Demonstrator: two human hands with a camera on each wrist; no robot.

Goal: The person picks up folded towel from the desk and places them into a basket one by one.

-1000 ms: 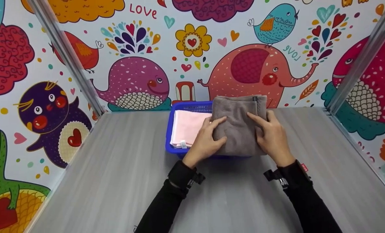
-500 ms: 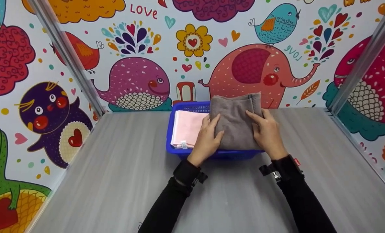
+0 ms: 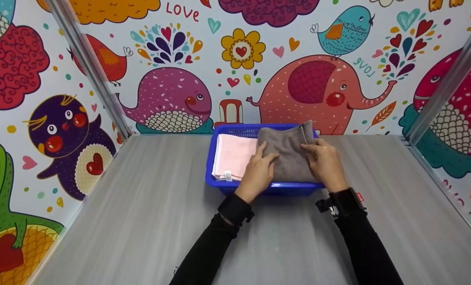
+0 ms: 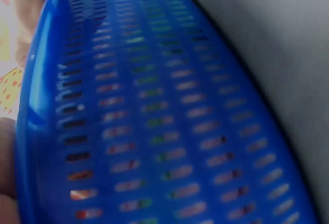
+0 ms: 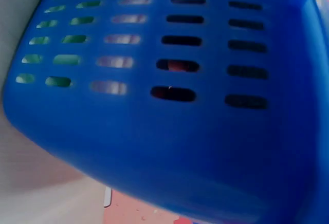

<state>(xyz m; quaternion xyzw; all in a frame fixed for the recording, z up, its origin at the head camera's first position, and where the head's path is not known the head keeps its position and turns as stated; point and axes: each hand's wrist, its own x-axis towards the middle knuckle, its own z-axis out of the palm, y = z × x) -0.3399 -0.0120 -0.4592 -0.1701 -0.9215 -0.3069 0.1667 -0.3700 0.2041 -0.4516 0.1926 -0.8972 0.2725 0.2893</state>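
Note:
A folded grey towel (image 3: 286,156) lies in the right half of a blue plastic basket (image 3: 275,190), its upper right corner sticking up. My left hand (image 3: 257,172) holds the towel's left side, index finger and thumb on its face. At the right side, my right hand (image 3: 325,162) pinches the towel's edge. A folded pink towel (image 3: 235,154) with a small white tag fills the basket's left half, beside my left hand. Both wrist views mostly show the slotted basket wall (image 4: 128,100); parts of a hand show at the left wrist view's left edge.
The basket stands on a grey tabletop (image 3: 148,221), close to the back wall (image 3: 239,99) covered in cartoon animals. Metal posts (image 3: 88,67) rise at the back corners, and a printed side panel stands on each side.
Both hands have lowered the grey towel into the basket and shifted it slightly left. Its upper right corner has begun to bend up. The camera view has moved slightly.

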